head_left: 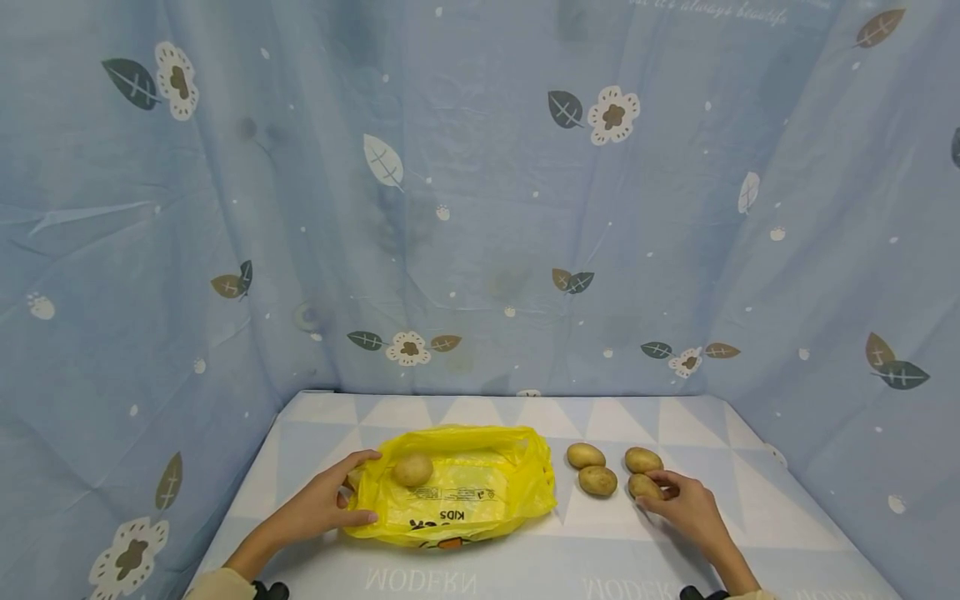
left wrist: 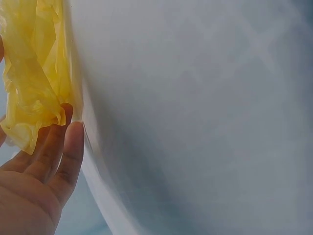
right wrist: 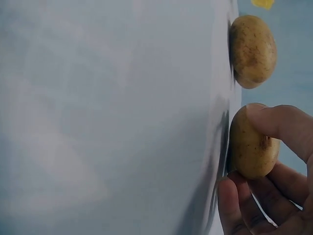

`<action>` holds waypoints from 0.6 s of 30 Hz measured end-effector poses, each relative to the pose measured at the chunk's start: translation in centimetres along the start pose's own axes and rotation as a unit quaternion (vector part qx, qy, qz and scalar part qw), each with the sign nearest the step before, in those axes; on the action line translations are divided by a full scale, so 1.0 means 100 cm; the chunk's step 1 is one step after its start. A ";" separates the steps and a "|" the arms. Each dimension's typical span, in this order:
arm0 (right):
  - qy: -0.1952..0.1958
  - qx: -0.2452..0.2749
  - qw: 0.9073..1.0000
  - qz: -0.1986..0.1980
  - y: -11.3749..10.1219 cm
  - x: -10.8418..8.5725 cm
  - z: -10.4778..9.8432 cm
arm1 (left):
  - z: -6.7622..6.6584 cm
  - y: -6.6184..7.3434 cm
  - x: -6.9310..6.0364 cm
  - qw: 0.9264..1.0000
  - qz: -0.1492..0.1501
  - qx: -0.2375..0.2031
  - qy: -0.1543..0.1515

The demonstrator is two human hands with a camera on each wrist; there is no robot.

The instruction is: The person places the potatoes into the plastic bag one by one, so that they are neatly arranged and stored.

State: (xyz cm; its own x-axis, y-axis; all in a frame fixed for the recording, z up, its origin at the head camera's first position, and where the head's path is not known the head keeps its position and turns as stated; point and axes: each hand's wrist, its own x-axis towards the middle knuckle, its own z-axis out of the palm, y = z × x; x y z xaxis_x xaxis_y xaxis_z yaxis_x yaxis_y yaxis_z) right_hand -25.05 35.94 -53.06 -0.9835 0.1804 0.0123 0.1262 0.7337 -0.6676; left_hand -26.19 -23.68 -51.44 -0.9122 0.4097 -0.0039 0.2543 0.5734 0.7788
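A yellow plastic bag (head_left: 480, 529) lies on its side on the table, its mouth spread, with a potato (head_left: 412, 470) inside near the left end. At that end my left hand (head_left: 327, 496) holds the bag's edge, thumb and index finger spread wide on it. In the left wrist view, crumpled yellow film covers some fingertips. On the right, my right hand (head_left: 686, 507) grips a potato (right wrist: 252, 147) between thumb and fingers, at the table surface. Just behind it sits another potato (head_left: 643, 459).
Two more potatoes, a rear one (head_left: 586, 455) and a front one (head_left: 597, 481), lie close together between the bag and my right hand. Blue patterned curtain (head_left: 480, 208) encloses the back and sides of the white and pale blue table (head_left: 525, 571).
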 end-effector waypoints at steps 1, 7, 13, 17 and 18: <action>0.001 0.000 1.000 -0.001 0.000 0.000 0.000 | 0.000 0.000 0.000 1.000 0.002 -0.001 -0.001; -0.002 0.005 1.000 -0.007 -0.003 -0.001 -0.005 | 0.000 -0.001 -0.001 1.000 0.007 -0.002 -0.002; -0.002 0.009 1.000 -0.010 -0.008 -0.002 -0.009 | 0.000 0.001 -0.001 1.000 0.007 -0.001 -0.001; 0.001 0.005 1.000 -0.012 -0.011 -0.002 -0.010 | 0.000 0.002 -0.001 1.000 0.004 0.001 0.001; 0.001 0.005 1.000 -0.013 -0.012 -0.002 -0.010 | 0.000 0.002 -0.001 1.000 0.004 0.001 0.001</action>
State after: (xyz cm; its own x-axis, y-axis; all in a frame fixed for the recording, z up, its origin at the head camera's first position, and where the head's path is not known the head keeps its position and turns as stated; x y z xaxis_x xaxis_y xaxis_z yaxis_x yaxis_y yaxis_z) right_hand -24.83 35.69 -51.56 -0.9863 0.1620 0.0315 0.0986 0.7314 -0.6748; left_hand -26.09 -23.63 -51.27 -0.9109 0.4126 0.0038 0.2623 0.5720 0.7772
